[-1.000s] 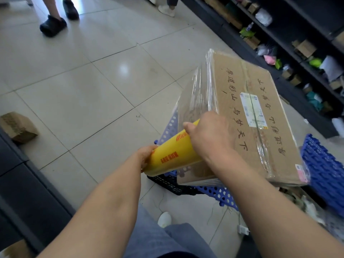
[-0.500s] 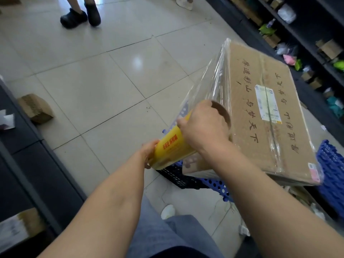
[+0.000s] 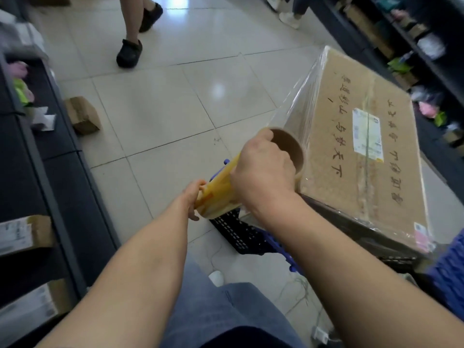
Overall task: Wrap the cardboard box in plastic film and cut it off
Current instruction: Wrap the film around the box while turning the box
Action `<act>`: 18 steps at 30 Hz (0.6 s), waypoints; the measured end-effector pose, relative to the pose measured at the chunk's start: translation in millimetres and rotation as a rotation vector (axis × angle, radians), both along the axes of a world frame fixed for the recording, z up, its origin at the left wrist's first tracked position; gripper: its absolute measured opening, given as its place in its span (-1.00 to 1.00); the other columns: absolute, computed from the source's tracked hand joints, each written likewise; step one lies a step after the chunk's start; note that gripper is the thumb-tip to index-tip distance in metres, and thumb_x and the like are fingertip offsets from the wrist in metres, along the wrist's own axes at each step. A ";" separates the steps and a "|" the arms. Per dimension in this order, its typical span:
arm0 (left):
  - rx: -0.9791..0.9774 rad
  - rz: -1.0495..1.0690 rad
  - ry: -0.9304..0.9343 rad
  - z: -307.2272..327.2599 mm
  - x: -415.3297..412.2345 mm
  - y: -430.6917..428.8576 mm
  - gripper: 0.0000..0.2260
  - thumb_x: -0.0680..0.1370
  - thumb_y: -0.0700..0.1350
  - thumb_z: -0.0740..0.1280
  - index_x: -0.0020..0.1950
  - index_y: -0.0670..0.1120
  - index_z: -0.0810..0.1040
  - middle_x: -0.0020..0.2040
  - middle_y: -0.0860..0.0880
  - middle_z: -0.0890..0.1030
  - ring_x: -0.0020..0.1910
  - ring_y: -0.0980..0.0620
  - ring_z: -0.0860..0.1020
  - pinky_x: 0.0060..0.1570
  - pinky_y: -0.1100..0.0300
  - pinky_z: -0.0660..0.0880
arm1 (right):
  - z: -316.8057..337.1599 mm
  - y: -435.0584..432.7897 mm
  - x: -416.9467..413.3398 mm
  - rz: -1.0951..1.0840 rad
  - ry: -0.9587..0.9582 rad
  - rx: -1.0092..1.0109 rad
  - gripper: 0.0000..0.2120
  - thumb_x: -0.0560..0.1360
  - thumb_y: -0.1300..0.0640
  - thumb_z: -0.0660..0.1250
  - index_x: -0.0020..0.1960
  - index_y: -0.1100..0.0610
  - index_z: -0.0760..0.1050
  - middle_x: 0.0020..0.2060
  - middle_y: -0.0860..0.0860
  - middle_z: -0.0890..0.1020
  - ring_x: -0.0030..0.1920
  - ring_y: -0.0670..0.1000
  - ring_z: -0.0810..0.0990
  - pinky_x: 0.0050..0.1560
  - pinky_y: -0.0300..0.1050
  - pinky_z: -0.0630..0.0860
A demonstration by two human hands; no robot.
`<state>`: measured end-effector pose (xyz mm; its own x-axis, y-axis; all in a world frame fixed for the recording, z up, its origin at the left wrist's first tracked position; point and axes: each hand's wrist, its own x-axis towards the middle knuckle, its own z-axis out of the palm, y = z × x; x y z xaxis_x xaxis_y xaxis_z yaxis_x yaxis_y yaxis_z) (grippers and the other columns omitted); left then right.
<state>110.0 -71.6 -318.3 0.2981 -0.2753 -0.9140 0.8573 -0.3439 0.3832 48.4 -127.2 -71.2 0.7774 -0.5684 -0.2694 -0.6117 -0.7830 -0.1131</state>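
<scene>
A large flat cardboard box [image 3: 361, 156] with handwritten characters and a white label lies on a blue crate at the right, with clear film over its top. A sheet of plastic film [image 3: 298, 106] stretches from the box's left edge down to a yellow film roll [image 3: 216, 194]. My right hand [image 3: 261, 169] grips the roll's upper end, where its brown cardboard core [image 3: 288, 149] shows open. My left hand [image 3: 194, 199] holds the roll's lower end. The roll sits tilted against the box's near left corner.
A blue and black plastic crate [image 3: 241, 234] is under the box. A small cardboard box [image 3: 82, 118] lies on the tiled floor at the left. Dark shelves with parcels line both sides. A person's legs in black shoes [image 3: 129, 52] stand beyond.
Both hands have lifted the roll upward along the box's left side, so the open core end now shows above my right hand. The view has swung left and the person beyond has stepped nearer.
</scene>
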 end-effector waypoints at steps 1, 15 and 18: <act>0.008 0.009 0.002 2.7 -7.1 0.5 -0.86 0.43 0.07 0.25 -0.14 0.02 0.46 0.18 -0.14 0.47 0.20 -0.15 0.42 0.16 -0.19 0.27 | 0.5 -4.1 -3.6 0.015 -0.009 -0.026 -0.66 0.52 0.16 0.26 0.21 0.26 0.25 0.10 0.14 0.57 0.14 0.20 0.53 -0.15 -0.11 0.27; -0.059 0.148 0.037 -3.5 -64.8 2.5 -0.74 0.47 0.12 0.30 0.06 0.01 0.48 0.07 -0.11 0.50 0.05 -0.07 0.45 0.12 -0.08 0.34 | 0.5 -16.3 -37.8 0.190 -0.104 -0.151 -0.76 0.56 0.16 0.25 0.16 0.23 0.31 0.04 0.14 0.60 0.08 0.22 0.56 -0.19 -0.08 0.29; -0.075 0.178 0.036 -2.0 -64.4 5.7 -0.79 0.49 0.15 0.28 -0.11 0.01 0.47 -0.02 -0.10 0.50 0.00 -0.06 0.45 0.09 -0.05 0.36 | -0.5 -8.5 -35.5 0.188 -0.129 -0.158 -0.75 0.55 0.18 0.26 0.17 0.23 0.31 0.05 0.14 0.61 0.08 0.22 0.57 -0.16 -0.06 0.27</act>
<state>45.5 -65.9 -320.3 0.3157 -0.2894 -0.9037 0.9155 -0.1575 0.3703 13.0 -135.7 -71.7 0.8952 -0.4384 -0.0808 -0.4428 -0.8954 -0.0478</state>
